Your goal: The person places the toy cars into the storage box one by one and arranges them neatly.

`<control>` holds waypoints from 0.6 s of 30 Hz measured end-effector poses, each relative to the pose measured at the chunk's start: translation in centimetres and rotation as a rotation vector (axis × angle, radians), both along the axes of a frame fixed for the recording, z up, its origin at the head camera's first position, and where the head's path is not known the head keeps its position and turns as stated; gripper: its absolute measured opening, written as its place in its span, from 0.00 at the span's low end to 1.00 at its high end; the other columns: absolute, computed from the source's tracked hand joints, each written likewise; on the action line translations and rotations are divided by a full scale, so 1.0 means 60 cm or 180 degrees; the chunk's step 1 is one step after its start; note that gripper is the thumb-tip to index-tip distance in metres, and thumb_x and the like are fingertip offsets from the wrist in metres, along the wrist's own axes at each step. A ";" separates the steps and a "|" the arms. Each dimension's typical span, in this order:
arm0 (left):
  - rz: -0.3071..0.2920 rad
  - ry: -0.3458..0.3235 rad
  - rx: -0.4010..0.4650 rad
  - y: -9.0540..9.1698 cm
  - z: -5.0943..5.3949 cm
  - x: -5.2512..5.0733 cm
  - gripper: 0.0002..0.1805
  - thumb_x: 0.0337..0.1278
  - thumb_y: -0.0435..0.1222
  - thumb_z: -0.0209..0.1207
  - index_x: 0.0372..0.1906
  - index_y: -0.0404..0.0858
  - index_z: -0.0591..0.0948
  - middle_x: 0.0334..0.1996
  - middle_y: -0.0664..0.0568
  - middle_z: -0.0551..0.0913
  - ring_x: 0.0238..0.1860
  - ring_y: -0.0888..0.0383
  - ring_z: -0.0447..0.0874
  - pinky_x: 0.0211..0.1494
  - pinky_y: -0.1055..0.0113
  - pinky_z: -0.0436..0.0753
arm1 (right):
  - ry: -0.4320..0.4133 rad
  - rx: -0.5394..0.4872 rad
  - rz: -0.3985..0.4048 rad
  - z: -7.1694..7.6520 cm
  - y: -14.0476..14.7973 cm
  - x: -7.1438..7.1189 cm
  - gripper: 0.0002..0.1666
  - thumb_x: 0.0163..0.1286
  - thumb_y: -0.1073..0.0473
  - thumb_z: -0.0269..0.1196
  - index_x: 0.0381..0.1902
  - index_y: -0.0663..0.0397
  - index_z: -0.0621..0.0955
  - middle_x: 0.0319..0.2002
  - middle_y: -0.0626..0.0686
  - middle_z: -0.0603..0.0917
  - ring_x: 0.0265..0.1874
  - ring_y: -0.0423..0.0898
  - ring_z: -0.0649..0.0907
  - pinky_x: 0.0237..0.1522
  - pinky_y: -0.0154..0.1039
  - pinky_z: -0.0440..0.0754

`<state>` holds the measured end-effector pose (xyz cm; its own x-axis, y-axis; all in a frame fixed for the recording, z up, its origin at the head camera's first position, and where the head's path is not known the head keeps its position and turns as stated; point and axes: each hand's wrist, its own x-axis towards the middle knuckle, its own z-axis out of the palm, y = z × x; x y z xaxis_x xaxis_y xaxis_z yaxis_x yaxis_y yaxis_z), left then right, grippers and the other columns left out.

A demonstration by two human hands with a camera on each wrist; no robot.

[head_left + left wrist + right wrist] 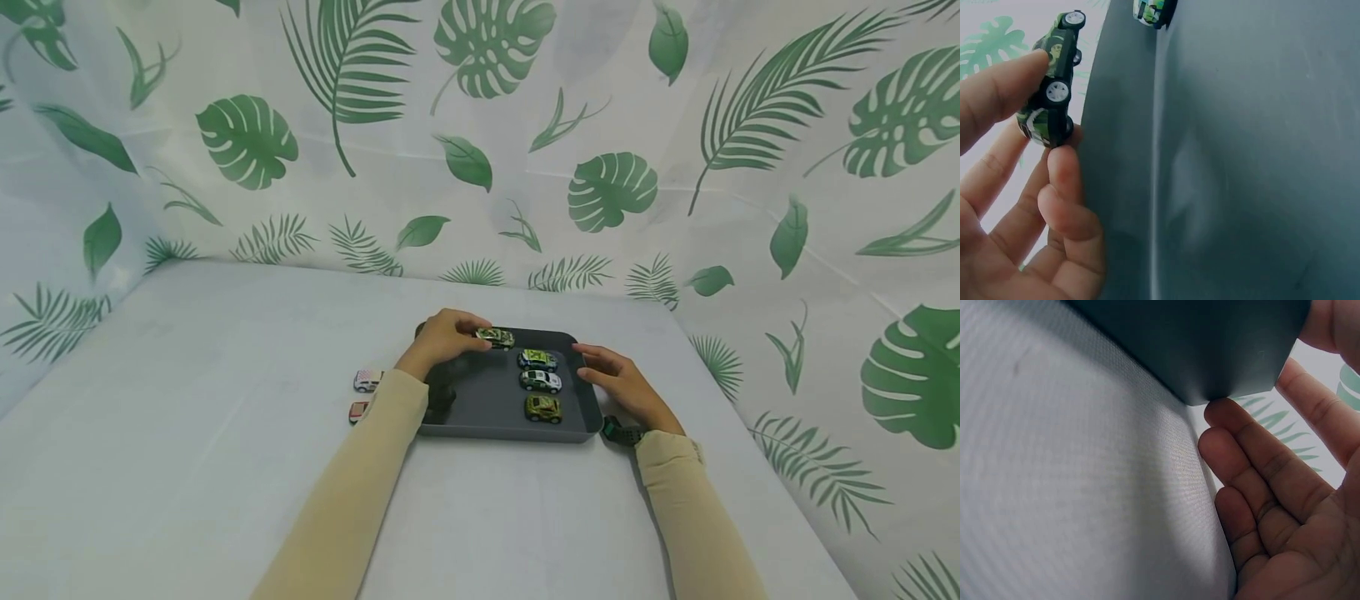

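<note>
My left hand (pixel 442 340) pinches a green camouflage toy car (pixel 497 337) between thumb and fingers, above the far side of the dark grey tray (pixel 510 434). In the left wrist view the toy car (pixel 1054 81) is tilted, its wheels and dark underside showing. My right hand (pixel 618 379) holds the tray's right edge, thumb at the rim and fingers against the outer wall. Inside the tray, along the right, stand a green-and-blue toy car (pixel 537 360), a white toy car (pixel 541 382) and an olive camouflage toy car (pixel 543 408).
Left of the tray, a white patterned toy car (pixel 367 381) and a red toy car (pixel 357 411) stand on the white tabletop (pixel 225 400), partly hidden by the left sleeve. Leaf-printed cloth (pixel 510 192) rises behind and to the right of the table.
</note>
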<state>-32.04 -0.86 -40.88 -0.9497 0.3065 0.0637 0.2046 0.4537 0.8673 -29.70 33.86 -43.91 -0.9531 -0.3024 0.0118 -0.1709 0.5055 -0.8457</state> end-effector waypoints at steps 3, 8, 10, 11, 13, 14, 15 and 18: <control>0.0031 -0.0010 -0.0121 0.004 0.002 0.000 0.21 0.68 0.37 0.74 0.63 0.40 0.89 0.63 0.43 0.87 0.66 0.46 0.83 0.70 0.49 0.81 | 0.0002 0.0005 0.0001 -0.002 0.001 -0.001 0.35 0.83 0.58 0.63 0.82 0.62 0.68 0.78 0.74 0.67 0.77 0.74 0.68 0.76 0.77 0.59; 0.0090 -0.0055 -0.0311 0.009 0.005 0.003 0.21 0.68 0.37 0.74 0.63 0.41 0.89 0.62 0.44 0.88 0.64 0.46 0.84 0.68 0.49 0.82 | 0.0000 0.0005 -0.0002 -0.004 0.003 -0.002 0.35 0.83 0.56 0.63 0.82 0.61 0.69 0.79 0.73 0.67 0.77 0.74 0.67 0.77 0.77 0.59; 0.0107 -0.0055 -0.0346 0.010 0.006 0.004 0.21 0.67 0.37 0.75 0.63 0.41 0.89 0.61 0.44 0.88 0.64 0.46 0.85 0.68 0.50 0.83 | 0.0017 -0.0020 0.0017 -0.004 0.003 -0.001 0.35 0.83 0.57 0.63 0.82 0.62 0.68 0.79 0.73 0.66 0.78 0.74 0.67 0.77 0.76 0.60; 0.0113 -0.0055 -0.0358 0.010 0.005 0.004 0.21 0.67 0.37 0.75 0.62 0.41 0.90 0.61 0.44 0.88 0.63 0.46 0.85 0.68 0.50 0.83 | 0.0021 -0.0039 0.0016 -0.004 0.002 -0.001 0.35 0.83 0.57 0.63 0.82 0.63 0.68 0.79 0.73 0.66 0.78 0.73 0.67 0.77 0.75 0.60; 0.0121 -0.0053 -0.0378 0.010 0.005 0.004 0.21 0.66 0.36 0.75 0.62 0.40 0.90 0.61 0.44 0.88 0.63 0.45 0.85 0.68 0.50 0.83 | 0.0030 -0.0075 0.0037 -0.004 0.001 0.000 0.35 0.83 0.58 0.63 0.82 0.63 0.68 0.79 0.73 0.66 0.78 0.73 0.66 0.77 0.74 0.61; 0.0127 -0.0053 -0.0399 0.010 0.004 0.004 0.21 0.66 0.36 0.75 0.62 0.40 0.90 0.61 0.44 0.88 0.64 0.45 0.85 0.68 0.50 0.83 | 0.0034 -0.0087 0.0050 -0.004 0.001 0.001 0.35 0.83 0.58 0.63 0.82 0.63 0.68 0.79 0.72 0.66 0.78 0.73 0.66 0.77 0.74 0.62; 0.0133 -0.0056 -0.0420 0.010 0.004 0.003 0.21 0.66 0.36 0.75 0.62 0.40 0.90 0.62 0.44 0.88 0.64 0.45 0.85 0.68 0.50 0.83 | 0.0034 -0.0099 0.0057 -0.003 0.001 0.002 0.35 0.83 0.59 0.63 0.82 0.63 0.68 0.80 0.72 0.66 0.78 0.73 0.66 0.77 0.73 0.62; 0.0137 -0.0077 -0.0465 0.011 0.001 0.003 0.21 0.66 0.36 0.76 0.62 0.40 0.90 0.62 0.44 0.88 0.65 0.45 0.85 0.69 0.50 0.82 | 0.0019 -0.0118 0.0055 -0.002 0.000 0.004 0.36 0.83 0.59 0.63 0.82 0.63 0.68 0.80 0.72 0.66 0.78 0.73 0.66 0.77 0.73 0.62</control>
<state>-31.88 -0.22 -40.84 -0.9629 0.2699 -0.0018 0.1620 0.5833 0.7959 -29.47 33.89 -44.03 -0.9477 -0.3180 0.0290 -0.1844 0.4708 -0.8628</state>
